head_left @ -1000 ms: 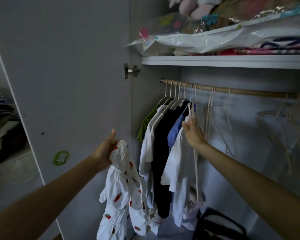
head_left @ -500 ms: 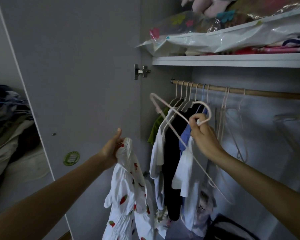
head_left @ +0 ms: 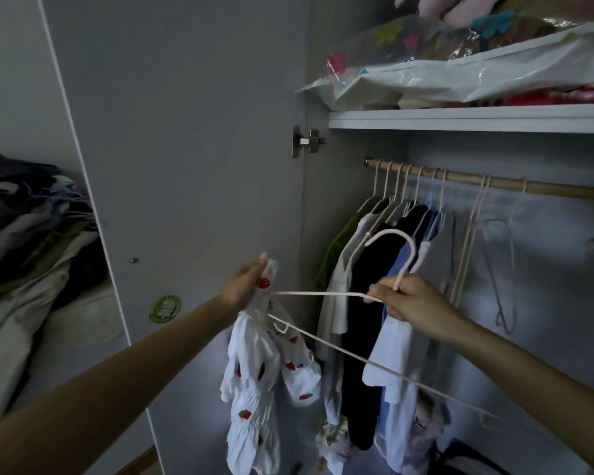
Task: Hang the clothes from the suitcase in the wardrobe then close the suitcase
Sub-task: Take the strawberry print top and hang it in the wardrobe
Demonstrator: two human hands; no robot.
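My left hand (head_left: 246, 286) grips the top of a white garment with red strawberry prints (head_left: 258, 382), which hangs down in front of the open wardrobe. My right hand (head_left: 408, 299) holds a pale pink hanger (head_left: 326, 294) by the base of its hook. The hanger's left end reaches into the garment's top by my left hand. Behind, the wooden rail (head_left: 546, 188) carries several hung clothes (head_left: 371, 303) in green, white, black and blue. The suitcase is out of view.
The grey wardrobe door (head_left: 186, 166) stands open on the left. Several bare hangers (head_left: 487, 241) hang on the rail's right part. The shelf (head_left: 460, 118) above holds plastic-bagged items. A pile of clothes (head_left: 31, 234) lies at far left. A dark bag (head_left: 467, 457) sits on the wardrobe floor.
My right hand took the pink hanger off the rail, lowered it and swung its end to the strawberry garment. My left hand kept holding the garment. The view shifted left.
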